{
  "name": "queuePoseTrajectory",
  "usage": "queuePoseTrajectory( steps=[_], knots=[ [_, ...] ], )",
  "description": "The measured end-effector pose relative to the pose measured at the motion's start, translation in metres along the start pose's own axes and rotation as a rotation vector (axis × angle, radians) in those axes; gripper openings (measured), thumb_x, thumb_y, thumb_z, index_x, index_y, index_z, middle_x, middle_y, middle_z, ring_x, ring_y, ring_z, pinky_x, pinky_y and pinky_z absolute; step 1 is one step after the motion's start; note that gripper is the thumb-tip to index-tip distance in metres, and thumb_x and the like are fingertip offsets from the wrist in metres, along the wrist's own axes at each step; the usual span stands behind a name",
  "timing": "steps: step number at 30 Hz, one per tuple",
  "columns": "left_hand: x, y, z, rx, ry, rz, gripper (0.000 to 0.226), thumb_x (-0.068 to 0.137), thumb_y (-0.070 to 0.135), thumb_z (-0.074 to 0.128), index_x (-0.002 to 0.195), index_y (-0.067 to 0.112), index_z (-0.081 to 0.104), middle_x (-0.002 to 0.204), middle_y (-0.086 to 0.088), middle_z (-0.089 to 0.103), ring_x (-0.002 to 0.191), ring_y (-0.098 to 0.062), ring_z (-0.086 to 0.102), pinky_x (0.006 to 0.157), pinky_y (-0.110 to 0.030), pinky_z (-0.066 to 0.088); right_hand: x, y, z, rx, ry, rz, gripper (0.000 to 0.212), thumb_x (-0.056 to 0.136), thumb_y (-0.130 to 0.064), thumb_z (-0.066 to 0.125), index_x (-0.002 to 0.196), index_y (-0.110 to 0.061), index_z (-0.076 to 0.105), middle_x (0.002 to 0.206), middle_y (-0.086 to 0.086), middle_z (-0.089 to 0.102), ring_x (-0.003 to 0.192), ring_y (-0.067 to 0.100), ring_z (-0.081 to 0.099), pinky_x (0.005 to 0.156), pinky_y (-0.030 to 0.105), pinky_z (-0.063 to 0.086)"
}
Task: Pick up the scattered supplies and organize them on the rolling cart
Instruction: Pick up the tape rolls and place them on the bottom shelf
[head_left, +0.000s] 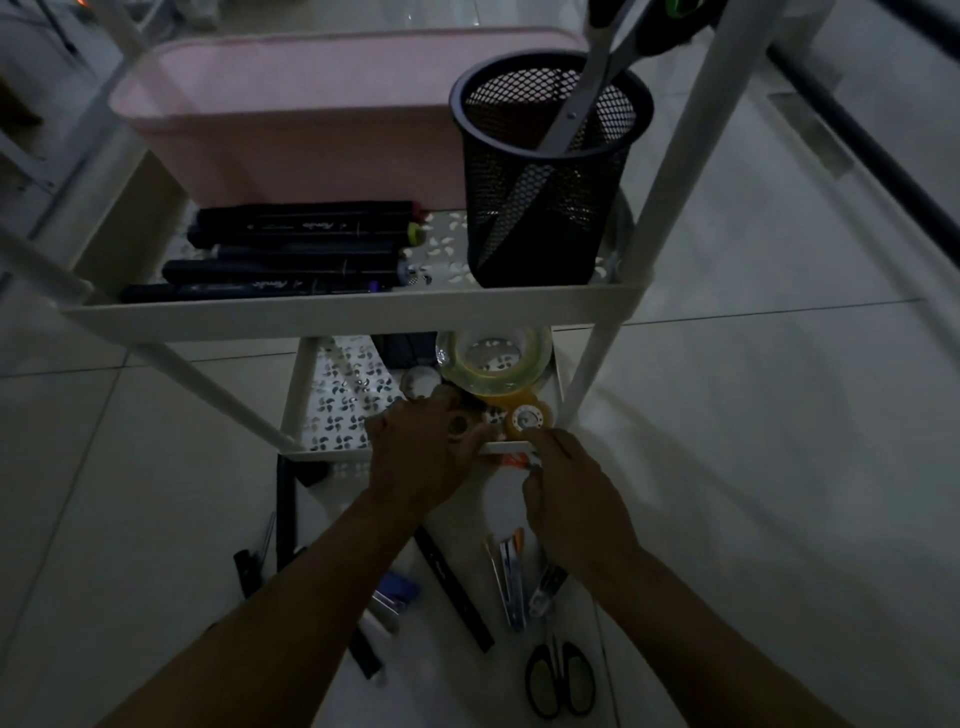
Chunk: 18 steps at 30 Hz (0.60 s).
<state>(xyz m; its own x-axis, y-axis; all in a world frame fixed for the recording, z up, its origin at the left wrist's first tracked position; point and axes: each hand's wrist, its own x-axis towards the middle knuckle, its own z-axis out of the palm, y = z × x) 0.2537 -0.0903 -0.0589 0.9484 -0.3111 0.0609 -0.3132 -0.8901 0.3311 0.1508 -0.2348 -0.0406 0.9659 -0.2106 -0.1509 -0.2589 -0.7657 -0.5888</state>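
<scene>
The white rolling cart (343, 315) stands in front of me in dim light. Its upper shelf holds a pink bin (291, 119), several black markers (296, 249) and a black mesh cup (545, 171) with scissors in it. On the lower shelf (332, 410) lie a big clear tape roll (493, 364) and a small yellowish tape roll (527, 420). My left hand (421, 447) reaches over the shelf's front edge, fingers closed around a small dark roll (458, 425). My right hand (566, 488) is at the edge beside the small yellowish roll, fingertips touching it.
Scattered on the tiled floor below: black scissors (560, 675), a black ruler (454, 592), a metal clip or cutter (543, 590), pens (511, 582), a blue item (400, 584) and black markers (283, 519). White cart legs (587, 374) frame the lower shelf on both sides.
</scene>
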Motion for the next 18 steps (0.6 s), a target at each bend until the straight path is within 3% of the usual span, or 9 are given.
queuePoseTrajectory(
  steps=[3, 7, 10, 14, 18],
  knots=[
    [0.004, 0.0, 0.002, -0.074, -0.053, -0.015, 0.049, 0.082, 0.059, 0.043, 0.094, 0.022, 0.072, 0.078, -0.008, 0.073, 0.08, -0.034, 0.068, 0.077, -0.045, 0.05, 0.001, 0.001, 0.002, 0.03, 0.0, -0.006, 0.047, 0.096, -0.015, 0.045, 0.142, -0.013, 0.039, 0.143, 0.006, 0.041, 0.121, 0.027, 0.05, 0.099, 0.039, 0.045],
    [0.016, 0.007, 0.002, -0.22, -0.143, -0.12, 0.032, 0.082, 0.036, 0.063, 0.104, 0.014, 0.065, 0.097, -0.011, 0.071, 0.09, -0.032, 0.065, 0.078, -0.044, 0.053, -0.005, 0.004, 0.0, 0.066, 0.042, -0.034, 0.044, 0.094, -0.014, 0.048, 0.138, -0.017, 0.045, 0.139, 0.001, 0.045, 0.118, 0.021, 0.051, 0.097, 0.033, 0.047],
    [0.023, 0.018, 0.003, -0.319, -0.21, -0.199, 0.031, 0.08, 0.029, 0.073, 0.097, 0.007, 0.058, 0.097, -0.013, 0.066, 0.09, -0.03, 0.063, 0.074, -0.043, 0.053, -0.006, 0.009, -0.003, 0.116, 0.099, 0.01, 0.042, 0.092, -0.012, 0.05, 0.134, -0.019, 0.049, 0.132, 0.001, 0.05, 0.112, 0.02, 0.055, 0.092, 0.032, 0.049],
    [0.022, 0.016, 0.003, -0.297, -0.204, -0.202, 0.034, 0.08, 0.029, 0.075, 0.099, 0.005, 0.062, 0.101, -0.013, 0.068, 0.096, -0.029, 0.063, 0.069, -0.032, 0.045, -0.002, 0.018, -0.007, 0.174, 0.207, 0.094, 0.035, 0.092, -0.009, 0.052, 0.125, -0.016, 0.057, 0.123, 0.002, 0.057, 0.107, 0.015, 0.057, 0.085, 0.019, 0.042],
    [0.025, 0.01, 0.003, -0.273, -0.244, -0.196, 0.039, 0.08, 0.037, 0.076, 0.104, 0.008, 0.068, 0.104, -0.011, 0.071, 0.098, -0.027, 0.066, 0.079, -0.038, 0.055, 0.001, 0.02, -0.005, 0.225, 0.207, 0.14, 0.032, 0.092, -0.011, 0.053, 0.123, -0.016, 0.058, 0.122, 0.001, 0.058, 0.108, 0.015, 0.057, 0.086, 0.021, 0.043]
  ],
)
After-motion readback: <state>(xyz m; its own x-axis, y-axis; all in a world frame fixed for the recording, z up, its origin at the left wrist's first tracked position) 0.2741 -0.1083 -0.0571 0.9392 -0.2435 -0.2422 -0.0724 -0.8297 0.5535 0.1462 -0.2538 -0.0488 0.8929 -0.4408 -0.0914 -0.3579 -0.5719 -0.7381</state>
